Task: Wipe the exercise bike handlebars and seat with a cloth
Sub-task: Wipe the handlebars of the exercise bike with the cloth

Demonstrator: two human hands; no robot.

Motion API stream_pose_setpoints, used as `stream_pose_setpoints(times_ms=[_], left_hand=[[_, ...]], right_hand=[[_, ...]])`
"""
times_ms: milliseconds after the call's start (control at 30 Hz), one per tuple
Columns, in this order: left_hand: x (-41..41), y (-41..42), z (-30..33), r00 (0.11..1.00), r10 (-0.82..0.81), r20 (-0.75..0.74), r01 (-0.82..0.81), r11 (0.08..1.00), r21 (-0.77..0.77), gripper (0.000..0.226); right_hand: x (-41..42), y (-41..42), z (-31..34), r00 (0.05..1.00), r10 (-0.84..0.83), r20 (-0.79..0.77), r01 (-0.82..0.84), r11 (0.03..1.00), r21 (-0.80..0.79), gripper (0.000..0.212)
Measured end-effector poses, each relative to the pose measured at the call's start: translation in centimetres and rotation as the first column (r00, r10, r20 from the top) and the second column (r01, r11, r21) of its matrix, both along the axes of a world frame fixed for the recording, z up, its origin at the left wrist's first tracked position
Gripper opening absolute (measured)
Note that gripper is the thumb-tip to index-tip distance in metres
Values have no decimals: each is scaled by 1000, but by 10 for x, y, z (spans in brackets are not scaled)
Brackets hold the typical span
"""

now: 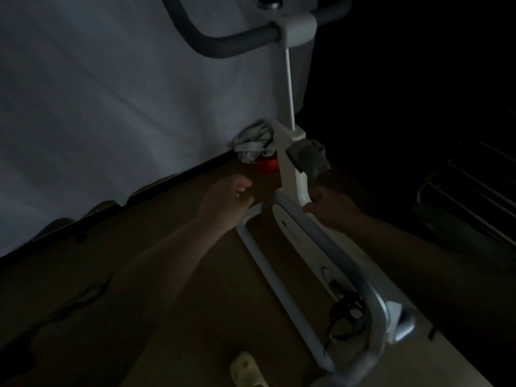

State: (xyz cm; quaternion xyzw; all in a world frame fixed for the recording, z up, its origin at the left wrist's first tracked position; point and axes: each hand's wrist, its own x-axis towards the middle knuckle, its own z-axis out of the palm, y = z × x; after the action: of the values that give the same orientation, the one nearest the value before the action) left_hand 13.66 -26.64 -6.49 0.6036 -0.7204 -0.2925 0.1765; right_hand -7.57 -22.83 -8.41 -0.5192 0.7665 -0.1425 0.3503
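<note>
Both hands reach the white bike frame (pixel 290 174); the right hand (pixel 332 205) grips it, the left hand (pixel 226 202) hovers beside.

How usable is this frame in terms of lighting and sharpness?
Head view: badly underexposed, the right side nearly black; only the pale sheet and white bike frame read clearly; right hand sits in shadow, left hand is dim; soft motion blur, wide-angle bending at edges.

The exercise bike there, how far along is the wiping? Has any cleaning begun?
Nothing looks wiped yet, though the dim picture can't show clean from dusty. In hand: both hands are low at the white frame, the right hand touching it, the left hand beside it, neither holding a cloth. A crumpled cloth and a grey cloth hang on the frame. Left: the handlebars, untouched above; the seat is not clearly in view.
</note>
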Motion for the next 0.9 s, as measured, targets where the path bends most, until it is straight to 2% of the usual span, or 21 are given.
stream_pose_setpoints(times_ms=[133,333,467,600,733,833,900], left_hand=[[-9,-28,-9,995,-95,-19,95,995,23,30],[-41,-63,-27,980,-177,-90,182,982,55,27],[-60,-93,-39,967,-224,-120,233,970,67,29],[-76,-131,-54,962,-253,-100,260,963,75,29],[-92,-169,-74,963,-266,-35,268,957,115,20],[-102,-196,-84,955,-298,-12,297,948,114,18],[-105,-210,-85,953,-301,-30,303,945,127,20]], right_hand=[[-1,-6,-9,993,-117,-9,117,993,8,55],[-14,-27,-19,981,-187,-45,187,982,-5,53],[-22,-51,-27,980,-199,-34,198,980,-14,40],[-29,-94,-46,960,-276,-46,279,958,68,22],[-37,-121,-50,973,-230,19,229,973,24,38],[-44,-145,-53,980,-196,36,196,981,5,26],[-46,-161,-55,979,-202,32,202,979,-5,27]])
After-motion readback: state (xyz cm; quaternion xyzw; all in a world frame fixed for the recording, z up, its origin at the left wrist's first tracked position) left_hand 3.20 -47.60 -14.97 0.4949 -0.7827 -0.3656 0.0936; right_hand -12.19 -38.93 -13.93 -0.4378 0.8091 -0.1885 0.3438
